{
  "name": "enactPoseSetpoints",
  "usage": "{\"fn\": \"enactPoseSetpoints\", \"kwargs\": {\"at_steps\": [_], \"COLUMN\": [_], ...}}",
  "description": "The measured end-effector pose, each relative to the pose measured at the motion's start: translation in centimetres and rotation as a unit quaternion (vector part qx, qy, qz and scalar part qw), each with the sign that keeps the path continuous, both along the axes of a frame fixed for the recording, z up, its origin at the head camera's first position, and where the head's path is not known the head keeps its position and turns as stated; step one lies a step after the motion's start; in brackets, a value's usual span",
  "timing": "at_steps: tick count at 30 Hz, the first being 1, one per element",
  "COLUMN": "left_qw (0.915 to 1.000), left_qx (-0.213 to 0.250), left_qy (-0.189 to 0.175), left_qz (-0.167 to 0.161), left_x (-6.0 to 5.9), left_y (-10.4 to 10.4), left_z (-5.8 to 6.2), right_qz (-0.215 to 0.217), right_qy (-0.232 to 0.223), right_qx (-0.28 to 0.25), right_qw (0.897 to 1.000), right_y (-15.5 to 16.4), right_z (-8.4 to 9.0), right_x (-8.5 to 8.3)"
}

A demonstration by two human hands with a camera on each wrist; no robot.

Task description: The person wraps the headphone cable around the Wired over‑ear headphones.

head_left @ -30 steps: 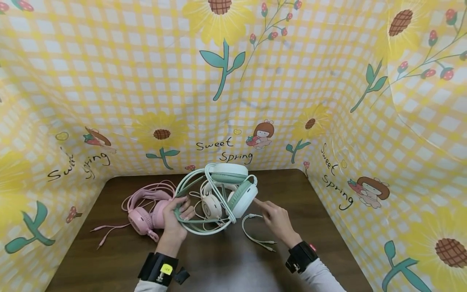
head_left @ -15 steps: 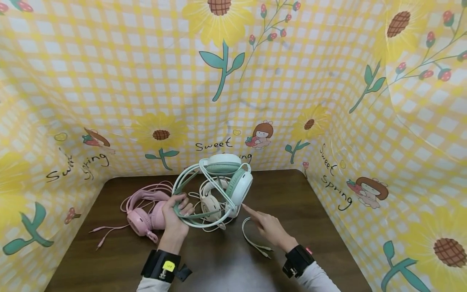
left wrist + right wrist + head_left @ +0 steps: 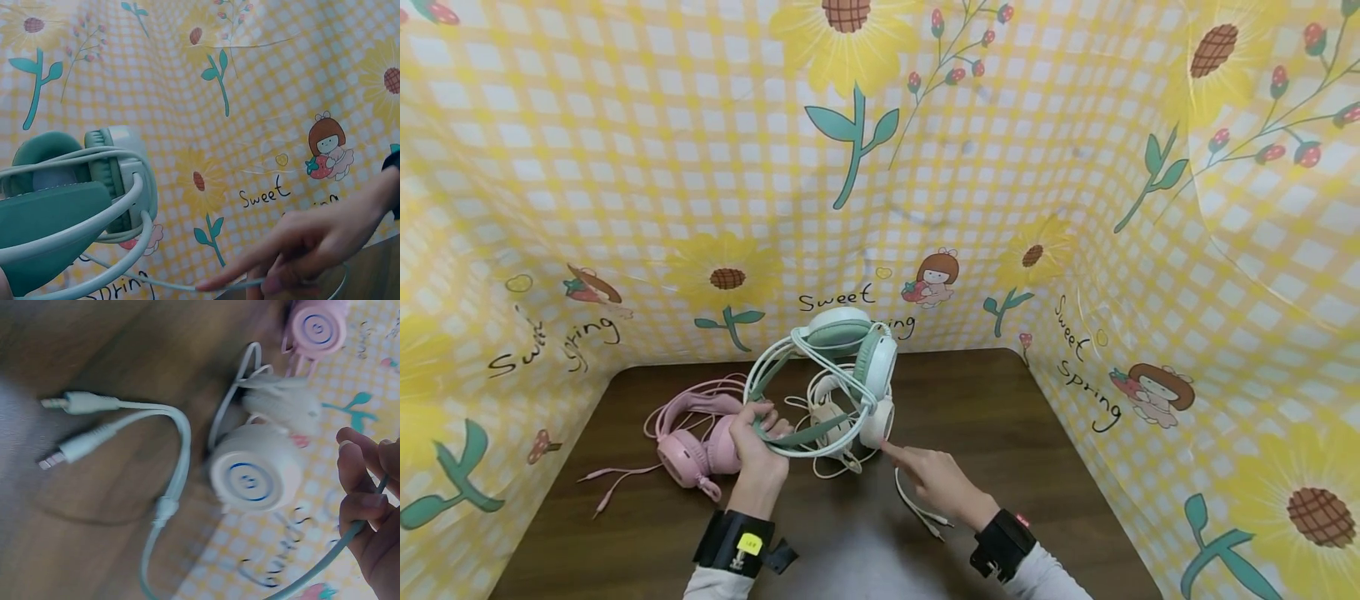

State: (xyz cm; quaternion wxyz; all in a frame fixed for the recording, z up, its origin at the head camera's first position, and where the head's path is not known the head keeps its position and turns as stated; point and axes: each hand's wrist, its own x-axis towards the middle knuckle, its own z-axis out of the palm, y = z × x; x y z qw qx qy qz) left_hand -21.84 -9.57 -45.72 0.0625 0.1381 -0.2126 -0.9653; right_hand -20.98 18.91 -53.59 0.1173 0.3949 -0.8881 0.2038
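My left hand (image 3: 760,446) grips mint-green and white headphones (image 3: 841,332) by the headband and holds them raised, ear cups pointing away and to the right. Strands of their pale green cable are wound around the band and cups. In the right wrist view, my right hand (image 3: 375,512) pinches that cable (image 3: 325,559) between thumb and fingers. Its free end hangs down and splits into two plugs (image 3: 87,447). From the head view, the right hand (image 3: 943,483) overlaps the lower edge of a white headphone cup, index finger extended left.
White headphones (image 3: 876,423) with a loose cord lie on the dark wooden table (image 3: 985,417), partly hidden behind the green pair. Pink headphones (image 3: 685,458) lie to the left, their two plugs trailing left. Yellow checked cloth (image 3: 1037,167) walls in the back and sides.
The green headphones have tilted and shifted slightly left and up in my left hand. My right hand has moved left and down, and the cable's plug end has moved with it.
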Motion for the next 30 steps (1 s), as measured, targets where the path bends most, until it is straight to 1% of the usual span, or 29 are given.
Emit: {"fn": "enactPoseSetpoints", "kwargs": {"at_steps": [2,5,9,11,13,16,19,21,23,26,30], "left_qw": [0.9998,0.9991,0.9966,0.9945,0.9910,0.9838,0.9762,0.9748,0.9752,0.9761,0.9741], "left_qx": [-0.003,-0.007,-0.034,-0.048,-0.068,-0.103,-0.126,-0.127,-0.120,-0.116,-0.122], "left_qy": [-0.013,-0.023,-0.038,-0.043,-0.042,-0.029,-0.034,-0.040,-0.047,-0.044,-0.044], "left_qz": [0.018,0.036,0.065,0.082,0.107,0.144,0.173,0.179,0.180,0.178,0.185], "left_x": [0.0,0.0,0.1,0.4,0.5,0.7,0.7,0.7,0.7,0.8,0.8], "left_y": [-0.2,-0.5,-0.5,-0.5,-0.5,-0.8,-1.3,-1.6,-1.8,-1.9,-1.9], "left_z": [-0.1,-0.3,-0.5,-0.6,-0.6,-0.6,-0.5,-0.6,-0.7,-0.9,-1.2], "right_qz": [0.007,0.019,0.031,0.029,0.021,-0.003,-0.022,-0.034,-0.050,-0.081,-0.112], "right_qy": [0.024,0.063,0.105,0.115,0.120,0.122,0.120,0.121,0.128,0.146,0.153], "right_qx": [0.005,0.006,-0.011,-0.022,-0.028,-0.028,-0.025,-0.019,-0.005,0.020,0.036], "right_qw": [1.000,0.998,0.994,0.993,0.992,0.992,0.992,0.992,0.991,0.986,0.981], "right_y": [-0.4,-0.8,-1.0,-1.0,-0.6,0.3,1.5,2.1,2.6,3.0,3.4], "right_z": [0.8,2.2,3.9,4.3,4.4,4.4,4.7,5.0,5.3,5.7,6.0], "right_x": [0.4,0.9,1.2,1.2,1.0,0.8,0.6,0.6,0.5,0.4,0.4]}}
